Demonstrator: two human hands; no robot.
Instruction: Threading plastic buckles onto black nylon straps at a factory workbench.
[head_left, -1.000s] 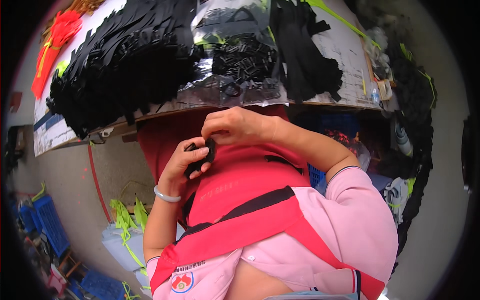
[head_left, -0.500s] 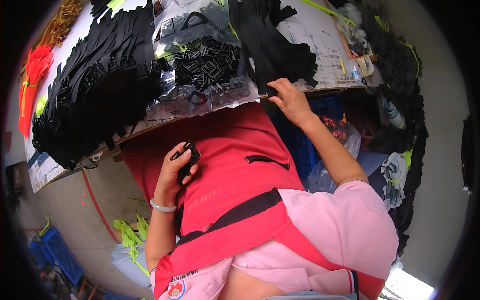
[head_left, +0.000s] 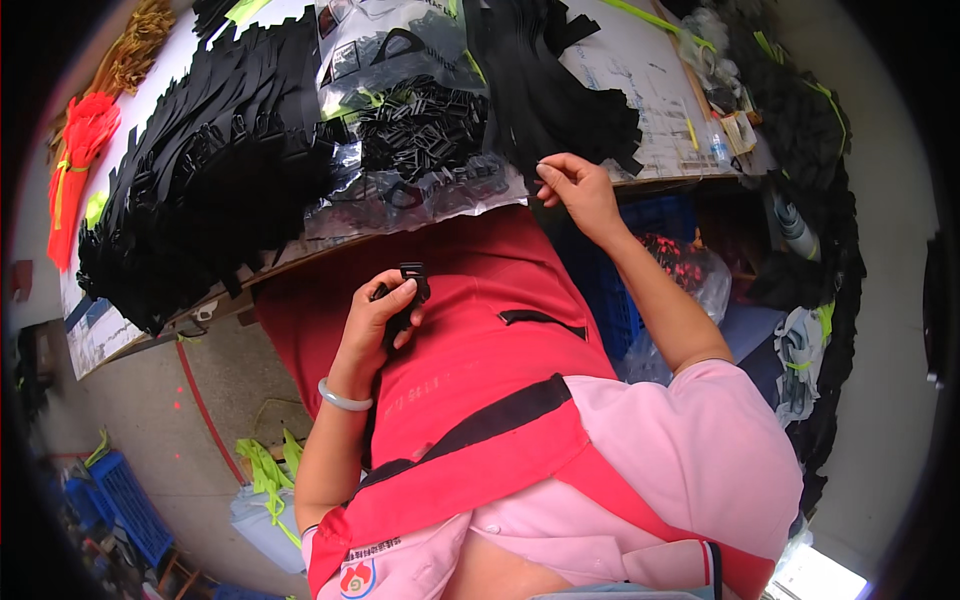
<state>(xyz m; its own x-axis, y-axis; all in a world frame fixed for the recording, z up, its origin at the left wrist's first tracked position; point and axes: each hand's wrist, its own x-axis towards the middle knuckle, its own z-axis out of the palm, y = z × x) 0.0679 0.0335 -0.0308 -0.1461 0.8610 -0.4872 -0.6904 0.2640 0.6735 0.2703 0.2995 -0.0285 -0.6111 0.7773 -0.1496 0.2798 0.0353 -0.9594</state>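
Observation:
My left hand [head_left: 385, 312] is closed in front of the red apron, holding black plastic buckles; one buckle [head_left: 412, 270] sticks up past the thumb, and the fingers partly cover the others. At the table's front edge, the thumb and fingers of my right hand [head_left: 582, 195] are pinched together at the near end of a pile of black webbing straps [head_left: 520, 90]. A strap's end appears to be in that pinch, though little of it shows. Left of it, a clear plastic bag [head_left: 400, 200] lies opened, with many loose black buckles [head_left: 425, 130] on it.
A large heap of black straps with buckles [head_left: 210, 170] hangs over the table edge at left. Beyond it lies a red-orange bundle [head_left: 75, 170]. Under the table at right are a blue crate [head_left: 610, 300] and a clear bag [head_left: 700, 280]. Another blue crate [head_left: 130, 505] stands on the floor.
My left hand has moved slightly right and up, turning the buckle upright. My right fingers have drawn into a tighter pinch at the strap ends. The view has shifted a little.

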